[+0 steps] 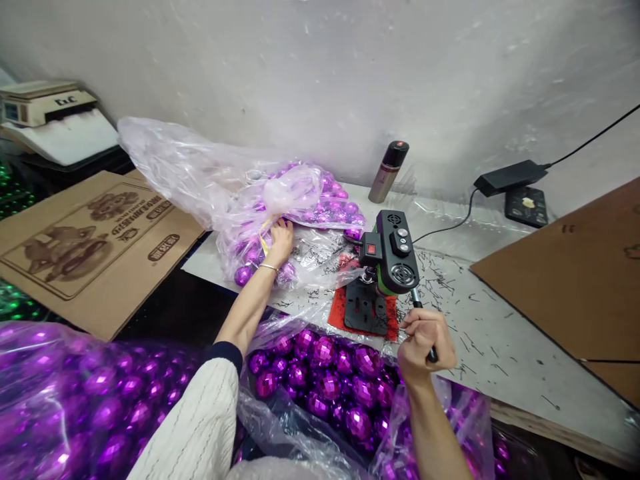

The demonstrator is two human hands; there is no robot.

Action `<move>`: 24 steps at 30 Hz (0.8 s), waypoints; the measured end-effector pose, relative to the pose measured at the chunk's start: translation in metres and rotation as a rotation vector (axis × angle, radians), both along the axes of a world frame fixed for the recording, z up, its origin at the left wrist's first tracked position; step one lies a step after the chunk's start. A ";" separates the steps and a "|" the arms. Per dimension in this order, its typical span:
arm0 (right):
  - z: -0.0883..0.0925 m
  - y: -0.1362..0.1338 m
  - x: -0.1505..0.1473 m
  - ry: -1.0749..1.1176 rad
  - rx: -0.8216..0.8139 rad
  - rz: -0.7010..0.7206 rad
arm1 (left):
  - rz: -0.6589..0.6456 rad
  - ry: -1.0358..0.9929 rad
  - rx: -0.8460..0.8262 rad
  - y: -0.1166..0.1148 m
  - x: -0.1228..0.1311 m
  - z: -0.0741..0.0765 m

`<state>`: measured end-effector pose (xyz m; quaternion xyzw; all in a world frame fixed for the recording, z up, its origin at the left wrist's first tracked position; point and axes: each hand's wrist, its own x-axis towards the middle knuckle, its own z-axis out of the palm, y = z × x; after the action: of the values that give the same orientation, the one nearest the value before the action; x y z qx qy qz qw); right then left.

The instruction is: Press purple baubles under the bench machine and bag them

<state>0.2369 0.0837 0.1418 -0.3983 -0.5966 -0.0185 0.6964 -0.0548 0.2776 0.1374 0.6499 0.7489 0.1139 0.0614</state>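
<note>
My right hand (427,339) is wrapped round the black lever handle (433,355) of a small black bench machine (397,253). The machine has a red switch, round vents and a dark base plate (361,310) on a red mat (338,308). My left hand (281,240) lies at a clear plastic bag (200,177) of shiny purple balls (330,200). Its fingers are curled, their tips partly hidden by plastic, and what they hold cannot be made out. A yellow strip (265,235) runs beside that hand. In front of me, an open bag contains faceted purple balls (325,385).
Black wire bits (440,283) litter the white tabletop (515,393). A spray can (389,171) and power adapter (511,177) are near the wall. Cardboard lies left (143,263) and stands right (575,273). Another bag of purple balls (90,400) sits left, a scale (47,107) behind.
</note>
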 end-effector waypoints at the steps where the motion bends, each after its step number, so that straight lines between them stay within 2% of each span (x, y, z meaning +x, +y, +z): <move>1: 0.000 0.000 0.000 0.001 0.003 -0.002 | -0.002 -0.024 0.000 -0.002 0.000 0.002; 3: 0.000 0.000 -0.001 -0.002 0.004 -0.001 | -0.029 -0.187 0.010 -0.009 0.001 0.006; 6: 0.000 0.000 -0.001 -0.017 0.008 0.002 | -0.123 -0.786 -0.037 -0.030 0.013 0.005; 9: 0.001 0.001 0.000 -0.038 0.004 -0.003 | -0.148 -1.367 -0.212 -0.062 0.034 -0.006; 11: 0.002 0.001 0.001 -0.048 0.003 0.002 | -0.132 -1.569 -0.310 -0.085 0.051 -0.015; 14: 0.005 0.002 0.001 -0.051 0.005 0.004 | -0.090 -1.720 -0.398 -0.114 0.075 -0.029; 17: 0.010 0.003 0.001 -0.050 0.000 0.002 | -0.009 -1.807 -0.454 -0.133 0.093 -0.040; 21: 0.014 0.003 0.001 -0.058 -0.001 0.004 | 0.057 -1.913 -0.492 -0.144 0.103 -0.049; 24: 0.015 0.002 0.003 -0.080 -0.006 -0.001 | 0.058 -1.940 -0.481 -0.147 0.104 -0.053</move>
<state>0.2394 0.0858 0.1566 -0.3995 -0.6237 -0.0331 0.6711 0.0489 0.1301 0.0849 0.2276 0.3938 0.4418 0.7733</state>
